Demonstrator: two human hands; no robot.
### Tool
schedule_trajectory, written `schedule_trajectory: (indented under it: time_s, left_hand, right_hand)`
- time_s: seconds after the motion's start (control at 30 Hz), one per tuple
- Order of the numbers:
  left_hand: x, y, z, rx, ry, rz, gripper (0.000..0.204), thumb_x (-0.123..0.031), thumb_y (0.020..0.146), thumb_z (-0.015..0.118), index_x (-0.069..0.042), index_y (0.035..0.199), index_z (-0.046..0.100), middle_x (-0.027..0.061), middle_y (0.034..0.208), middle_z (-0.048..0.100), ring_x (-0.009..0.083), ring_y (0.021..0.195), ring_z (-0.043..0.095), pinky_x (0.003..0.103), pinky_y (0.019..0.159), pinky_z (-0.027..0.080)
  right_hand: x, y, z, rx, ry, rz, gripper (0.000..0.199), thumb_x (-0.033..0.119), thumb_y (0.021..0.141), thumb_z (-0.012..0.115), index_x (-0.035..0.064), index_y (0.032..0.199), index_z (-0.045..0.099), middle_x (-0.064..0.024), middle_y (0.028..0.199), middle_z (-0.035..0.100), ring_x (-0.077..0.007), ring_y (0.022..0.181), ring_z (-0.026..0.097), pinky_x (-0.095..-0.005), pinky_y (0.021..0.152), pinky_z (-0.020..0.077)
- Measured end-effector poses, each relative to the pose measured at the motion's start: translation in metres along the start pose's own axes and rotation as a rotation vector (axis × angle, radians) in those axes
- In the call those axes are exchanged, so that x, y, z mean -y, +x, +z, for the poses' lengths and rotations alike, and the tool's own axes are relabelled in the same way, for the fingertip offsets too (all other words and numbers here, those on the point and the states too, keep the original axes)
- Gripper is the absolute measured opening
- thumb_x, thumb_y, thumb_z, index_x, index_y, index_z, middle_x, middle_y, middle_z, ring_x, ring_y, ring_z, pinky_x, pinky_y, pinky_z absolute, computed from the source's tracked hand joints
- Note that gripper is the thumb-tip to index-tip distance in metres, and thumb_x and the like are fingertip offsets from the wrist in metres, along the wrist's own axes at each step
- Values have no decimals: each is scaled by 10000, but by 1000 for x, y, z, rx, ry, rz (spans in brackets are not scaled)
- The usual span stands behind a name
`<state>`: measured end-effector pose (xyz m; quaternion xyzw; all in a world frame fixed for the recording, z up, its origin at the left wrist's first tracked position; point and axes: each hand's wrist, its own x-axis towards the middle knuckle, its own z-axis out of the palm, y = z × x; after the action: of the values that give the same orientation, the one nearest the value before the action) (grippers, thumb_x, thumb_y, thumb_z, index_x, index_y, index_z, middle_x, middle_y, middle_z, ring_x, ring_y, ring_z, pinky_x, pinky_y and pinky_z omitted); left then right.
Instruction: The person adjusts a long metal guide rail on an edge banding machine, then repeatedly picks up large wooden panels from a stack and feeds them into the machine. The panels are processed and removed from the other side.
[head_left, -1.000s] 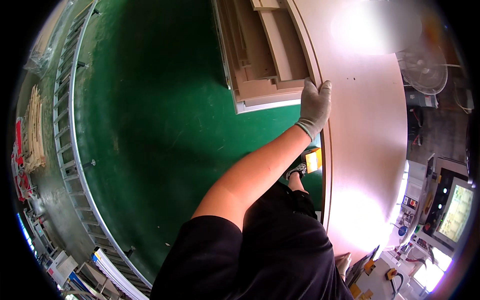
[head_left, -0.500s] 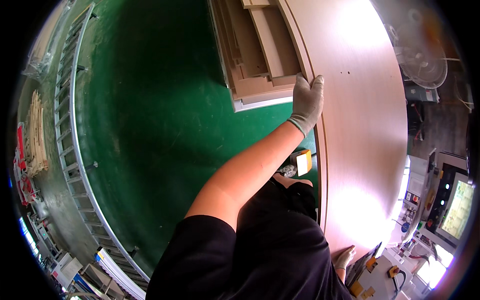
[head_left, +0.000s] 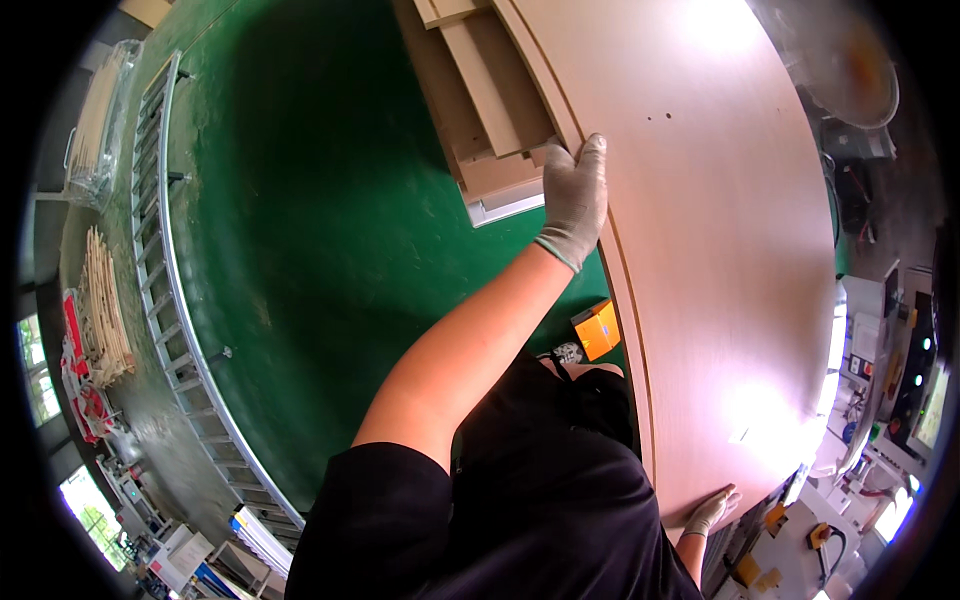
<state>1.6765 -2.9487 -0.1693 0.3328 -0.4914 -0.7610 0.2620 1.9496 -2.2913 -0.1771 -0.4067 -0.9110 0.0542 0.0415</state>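
A large pale wood-grain panel [head_left: 720, 240] stretches down the right side, with bright light glaring on its face and two small dark holes near its far part. My left hand [head_left: 575, 195], in a light work glove, grips the panel's left edge; the thumb rests on that edge and the other fingers are mostly hidden. Low at the right, my gloved right hand [head_left: 712, 510] lies against the panel face with its fingers stretched out. Just beyond my left hand, several cut boards [head_left: 500, 85] lie stacked on a white-edged support [head_left: 505, 208].
A metal roller conveyor [head_left: 165, 270] runs along the left over the green floor [head_left: 320, 200]. An orange box [head_left: 597, 330] sits by my foot. Thin wood strips [head_left: 103, 310] lie at far left. A fan [head_left: 850, 80] and machine equipment [head_left: 800, 545] stand at right.
The view has turned slightly. My left hand and the panel edge appear farther left, still in contact. My right hand has slid a little and its fingers show more fully.
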Motion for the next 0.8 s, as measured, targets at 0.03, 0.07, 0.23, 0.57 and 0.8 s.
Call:
schedule_trajectory:
  time_s: [0.03,0.07,0.23,0.57,0.8]
  left_hand:
    - [4,1,0,-5,39,21,340,-255,1000,641,55,1110,558,126,995,653,199,911,595,370,864,503]
    - [7,2,-2,-3,67,56,386,-278,998,646,68,1133,541,144,1036,650,221,955,594,377,902,492]
    - [3,-1,4,106,57,204,468,-333,999,640,102,1154,564,175,1099,648,240,1008,594,437,938,482]
    - [5,-15,2,33,-40,-52,452,-254,969,728,51,1234,524,110,1220,600,190,1083,577,378,994,495]
    - [6,-17,-8,163,-72,-205,487,-332,1066,574,8,1406,492,147,1323,620,309,1161,642,479,974,556]
  right_hand:
    - [6,-4,-1,14,46,4,823,585,1075,353,-65,1576,289,-259,1647,286,-381,1517,294,-447,1252,239]
    - [13,-6,-3,27,94,10,833,580,1075,361,-75,1581,267,-255,1660,265,-371,1533,270,-439,1260,220]
    - [12,-9,-9,-5,18,4,786,512,1081,401,-87,1575,282,-254,1664,270,-364,1545,256,-424,1268,198]
    - [-3,-13,-9,-92,-158,28,652,428,1077,451,19,1580,374,-206,1647,348,-357,1542,276,-472,1257,195]
    - [3,-21,-12,-107,-107,3,591,384,1074,473,55,1562,418,-184,1633,382,-342,1535,302,-508,1248,189]
